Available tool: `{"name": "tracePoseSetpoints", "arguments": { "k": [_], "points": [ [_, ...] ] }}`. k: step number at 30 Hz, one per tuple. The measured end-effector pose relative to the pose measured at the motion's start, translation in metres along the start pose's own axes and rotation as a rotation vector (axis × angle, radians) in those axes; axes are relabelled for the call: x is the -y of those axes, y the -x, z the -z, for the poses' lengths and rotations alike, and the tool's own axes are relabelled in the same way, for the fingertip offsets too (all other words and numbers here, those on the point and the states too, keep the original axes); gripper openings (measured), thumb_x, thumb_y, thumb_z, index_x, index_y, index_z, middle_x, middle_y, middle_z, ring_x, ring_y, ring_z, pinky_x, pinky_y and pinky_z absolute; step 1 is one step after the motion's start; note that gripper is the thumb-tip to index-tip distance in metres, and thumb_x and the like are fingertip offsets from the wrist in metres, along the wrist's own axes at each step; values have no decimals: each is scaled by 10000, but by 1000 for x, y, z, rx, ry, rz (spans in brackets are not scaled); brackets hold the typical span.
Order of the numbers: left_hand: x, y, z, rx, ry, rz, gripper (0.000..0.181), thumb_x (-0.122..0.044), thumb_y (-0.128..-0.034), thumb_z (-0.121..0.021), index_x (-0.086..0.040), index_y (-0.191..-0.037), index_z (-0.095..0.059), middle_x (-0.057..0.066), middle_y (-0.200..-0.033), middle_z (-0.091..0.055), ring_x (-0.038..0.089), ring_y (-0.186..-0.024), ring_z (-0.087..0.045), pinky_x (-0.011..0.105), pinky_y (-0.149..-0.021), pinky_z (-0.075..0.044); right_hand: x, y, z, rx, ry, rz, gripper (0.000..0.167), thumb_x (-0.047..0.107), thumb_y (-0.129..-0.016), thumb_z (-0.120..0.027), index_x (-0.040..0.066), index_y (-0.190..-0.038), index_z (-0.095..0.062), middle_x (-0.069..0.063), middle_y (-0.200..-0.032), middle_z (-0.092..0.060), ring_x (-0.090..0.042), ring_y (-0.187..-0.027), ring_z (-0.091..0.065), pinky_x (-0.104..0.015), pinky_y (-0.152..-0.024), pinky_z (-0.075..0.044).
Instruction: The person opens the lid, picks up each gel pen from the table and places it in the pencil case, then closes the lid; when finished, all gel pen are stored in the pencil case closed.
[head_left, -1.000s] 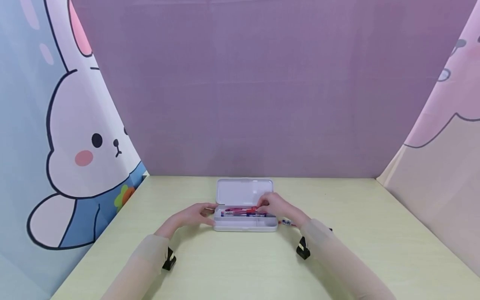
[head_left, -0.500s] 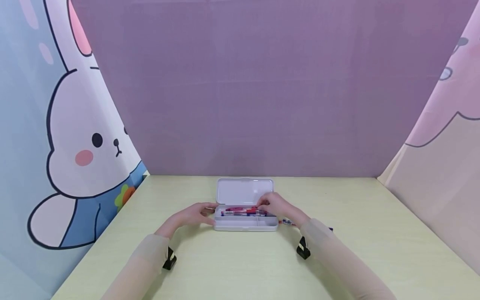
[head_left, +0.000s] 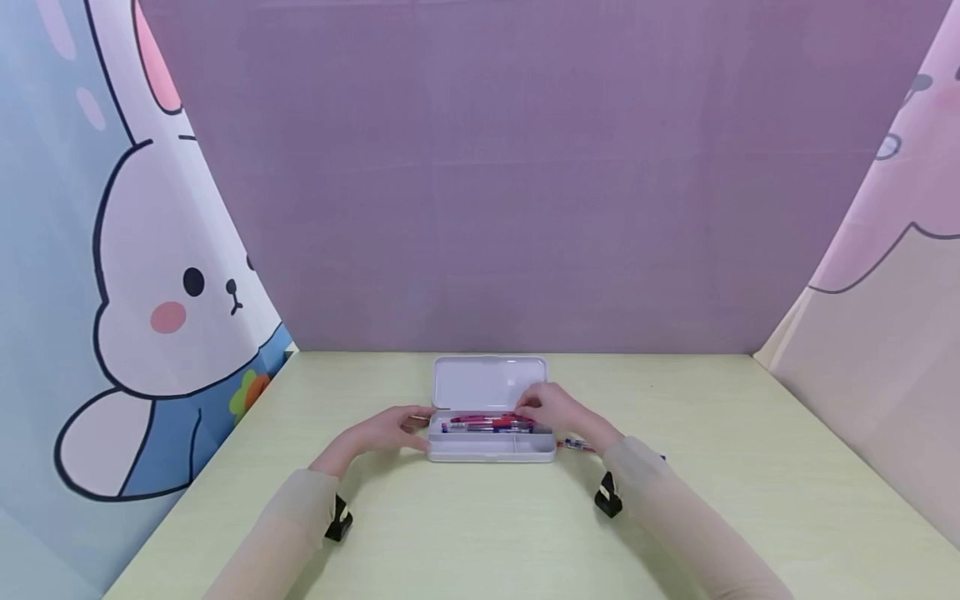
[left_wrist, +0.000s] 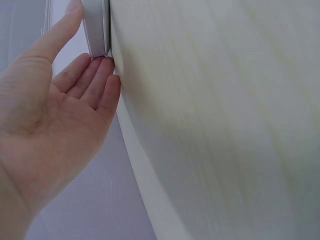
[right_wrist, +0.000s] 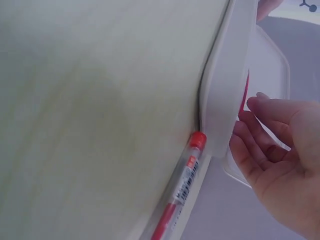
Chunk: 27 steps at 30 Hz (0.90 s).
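Observation:
A white pencil case [head_left: 491,457] stands with its lid [head_left: 487,382] raised on the table. My left hand [head_left: 386,429] holds the case's left end, thumb at the front corner and fingers at the back; the left wrist view shows the thumb and fingertips against its wall. Several pens [head_left: 487,425], red and blue, lie in the rear compartment. Over its right end is my right hand [head_left: 558,410], fingertips bent close above a red pen. In the right wrist view a red strip [right_wrist: 245,92] shows beside thumb and index; its far part is hidden by the case wall.
Just right of the case, partly under the right forearm, lie pens on the table, among them a clear-barrelled one with a red cap [right_wrist: 181,182]. The case's front holds two compartments split by a divider [head_left: 514,446]. A purple cloth [head_left: 480,183] hangs behind the table.
The red pen at the right hand's fingertips has settled flat among the others, and the fingertips have eased slightly away from it. The left hand and the case have stayed put.

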<state>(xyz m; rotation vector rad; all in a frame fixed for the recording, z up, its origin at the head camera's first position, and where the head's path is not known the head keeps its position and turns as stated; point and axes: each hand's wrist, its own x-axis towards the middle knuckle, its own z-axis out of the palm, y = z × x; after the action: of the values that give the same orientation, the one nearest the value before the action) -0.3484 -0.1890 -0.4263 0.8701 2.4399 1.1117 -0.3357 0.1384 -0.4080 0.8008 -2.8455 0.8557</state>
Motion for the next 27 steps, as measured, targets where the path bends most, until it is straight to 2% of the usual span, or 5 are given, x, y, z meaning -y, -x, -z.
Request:
{"name": "tracePoseSetpoints", "arguments": {
  "k": [7,12,20,27],
  "points": [
    [0,-1,0,0,-17,-18,669,-200,-842,-707,40,-1385,-399,245,-1409,-424,392,-1261,-459,499,-1068,-370,1,3,12,-40,-41,30,125,127,-890,-629,48,-936,-716,-39,-888,-691,-117,-806,-601,-257,-738,-523],
    [0,-1,-1,-1,-11,-17,669,-182,-839,-709,49,-1383,-396,251,-1407,-423,398,-1261,-457,504,-1068,-368,1,8,23,-78,-47,70,165,145,-895,-631,26,-981,-705,-53,-927,-700,-152,-846,-625,-282,-767,-543],
    [-1,-1,-2,-7,-1,13,672,-193,-828,-721,14,-1387,-411,220,-1411,-435,375,-1266,-461,494,-1073,-368,-2,26,45,-113,-62,20,222,177,-895,-638,29,-1051,-690,-46,-983,-699,-170,-896,-629,-310,-803,-544],
    [1,-1,-2,-9,-4,12,676,-198,-827,-722,20,-1385,-409,226,-1410,-434,379,-1265,-461,492,-1071,-371,-13,46,62,-161,-44,20,229,211,-902,-631,64,-1070,-684,-50,-992,-702,-180,-901,-643,-348,-807,-551]
  ]
}}
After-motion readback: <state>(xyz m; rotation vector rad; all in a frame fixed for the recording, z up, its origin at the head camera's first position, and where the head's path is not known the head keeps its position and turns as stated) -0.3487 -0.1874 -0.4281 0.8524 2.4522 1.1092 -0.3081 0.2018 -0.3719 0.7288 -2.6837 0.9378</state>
